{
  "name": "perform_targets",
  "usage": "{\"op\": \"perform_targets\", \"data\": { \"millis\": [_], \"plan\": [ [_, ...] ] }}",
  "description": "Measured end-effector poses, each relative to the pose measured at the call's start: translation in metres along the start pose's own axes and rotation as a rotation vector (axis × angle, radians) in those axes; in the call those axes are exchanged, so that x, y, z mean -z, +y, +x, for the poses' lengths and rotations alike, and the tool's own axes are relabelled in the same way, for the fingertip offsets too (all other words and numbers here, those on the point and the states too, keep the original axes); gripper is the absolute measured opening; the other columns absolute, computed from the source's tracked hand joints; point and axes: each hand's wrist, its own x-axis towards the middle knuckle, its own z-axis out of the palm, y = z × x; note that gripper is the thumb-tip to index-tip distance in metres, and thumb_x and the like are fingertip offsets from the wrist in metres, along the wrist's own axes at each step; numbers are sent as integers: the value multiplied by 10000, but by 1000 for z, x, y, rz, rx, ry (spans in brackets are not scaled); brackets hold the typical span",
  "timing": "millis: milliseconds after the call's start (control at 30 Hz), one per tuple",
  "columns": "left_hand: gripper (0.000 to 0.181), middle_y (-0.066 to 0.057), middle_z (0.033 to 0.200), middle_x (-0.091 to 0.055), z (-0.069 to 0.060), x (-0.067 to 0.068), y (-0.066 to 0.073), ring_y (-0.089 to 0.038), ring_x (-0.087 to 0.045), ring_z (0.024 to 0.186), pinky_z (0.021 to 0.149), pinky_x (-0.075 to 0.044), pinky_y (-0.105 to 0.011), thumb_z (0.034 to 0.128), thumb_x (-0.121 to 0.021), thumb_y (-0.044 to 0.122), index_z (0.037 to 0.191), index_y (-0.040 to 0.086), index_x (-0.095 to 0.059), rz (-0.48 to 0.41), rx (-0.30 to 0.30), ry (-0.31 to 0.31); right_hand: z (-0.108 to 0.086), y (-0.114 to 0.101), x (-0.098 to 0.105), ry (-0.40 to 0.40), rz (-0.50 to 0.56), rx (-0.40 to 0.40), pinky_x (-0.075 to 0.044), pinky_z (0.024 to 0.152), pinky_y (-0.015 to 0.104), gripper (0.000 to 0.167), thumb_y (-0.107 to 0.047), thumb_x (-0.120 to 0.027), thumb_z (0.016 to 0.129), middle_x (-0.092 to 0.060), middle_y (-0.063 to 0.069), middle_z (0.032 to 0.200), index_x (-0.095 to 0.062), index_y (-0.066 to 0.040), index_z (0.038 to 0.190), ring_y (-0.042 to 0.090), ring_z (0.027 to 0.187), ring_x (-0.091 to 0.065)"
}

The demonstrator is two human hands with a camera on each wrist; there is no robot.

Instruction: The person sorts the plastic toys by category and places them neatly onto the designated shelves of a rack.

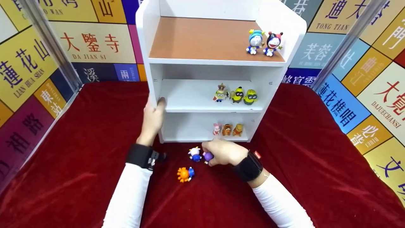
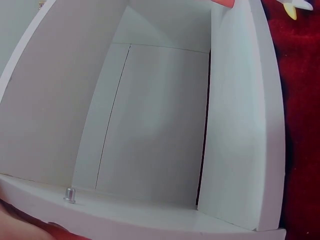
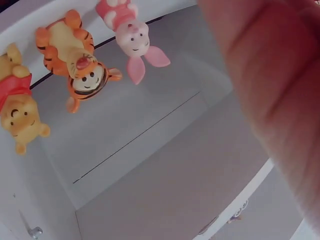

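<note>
My left hand (image 1: 153, 118) grips the left side panel of a white shelf unit (image 1: 202, 110), its thumb on the front edge. On the red cloth before the unit, my right hand (image 1: 225, 151) pinches a small purple-headed figurine (image 1: 208, 156), partly hidden by the fingers. Just left of it lies a figurine with a white head and blue body (image 1: 195, 154). Nearer to me is another with an orange, spiky head and blue body (image 1: 184, 174). In the right wrist view, part of the hand fills the right side and the purple figurine is not visible.
A pink piglet (image 3: 134, 40), an orange striped tiger (image 3: 82, 70) and a yellow bear (image 3: 22, 117) stand on the bottom shelf. Three yellow figurines (image 1: 237, 95) occupy the middle shelf's right side. Two costumed figurines (image 1: 264, 43) stand at the brown top's right. Patterned panels (image 1: 95, 42) surround the cloth.
</note>
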Motion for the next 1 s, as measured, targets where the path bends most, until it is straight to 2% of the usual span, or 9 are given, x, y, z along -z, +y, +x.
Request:
{"op": "perform_targets", "data": {
  "millis": [167, 333, 600, 767, 900, 1000],
  "plan": [
    [625, -183, 1587, -392, -2, 2, -2, -324, -398, 1461, 1218, -324, -503, 1016, -476, 231, 1597, 129, -270, 2, 3, 6, -1, -3, 0, -32, -8, 21, -451, 630, 264, 251, -4, -791, 762, -668, 59, 822, -645, -70, 955, 142, 704, -522],
    [625, -181, 1579, -407, -1, 2, -1, -313, -401, 1458, 1219, -327, -485, 1009, -475, 222, 1593, 115, -278, 17, -1, 16, -1, -3, 2, -47, -36, 34, -468, 643, 273, 279, 47, -745, 767, -679, 77, 846, -658, -78, 1000, 174, 718, -536],
    [622, -173, 1585, -401, 0, 2, -1, -302, -391, 1465, 1227, -317, -471, 1015, -473, 212, 1592, 98, -271, 2, -3, 3, -3, 0, 4, -111, -58, -3, -547, 775, 304, 423, 40, -730, 790, -735, 67, 1028, -743, -115, 1184, 176, 843, -591],
    [609, -192, 1556, -437, -2, 1, 0, -313, -432, 1431, 1200, -350, -498, 1007, -480, 222, 1575, 83, -312, 10, 4, 12, -5, -2, 2, -137, -65, -17, -512, 723, 291, 337, 5, -785, 757, -697, 34, 916, -728, -117, 1066, 166, 806, -572],
    [627, -193, 1562, -428, -2, 0, 0, -317, -427, 1438, 1204, -347, -491, 1000, -474, 235, 1582, 85, -296, 15, 1, 20, -5, -2, 0, -142, -45, -62, -475, 705, 299, 365, -19, -855, 709, -613, -1, 836, -633, -133, 974, 163, 792, -545],
    [637, -193, 1566, -421, -2, 0, 1, -320, -417, 1446, 1213, -338, -481, 995, -476, 233, 1585, 84, -289, 17, 1, 20, -4, -1, 1, -130, -37, -56, -436, 670, 284, 378, -11, -861, 707, -551, -23, 789, -563, -137, 903, 159, 759, -517]
  ]
}}
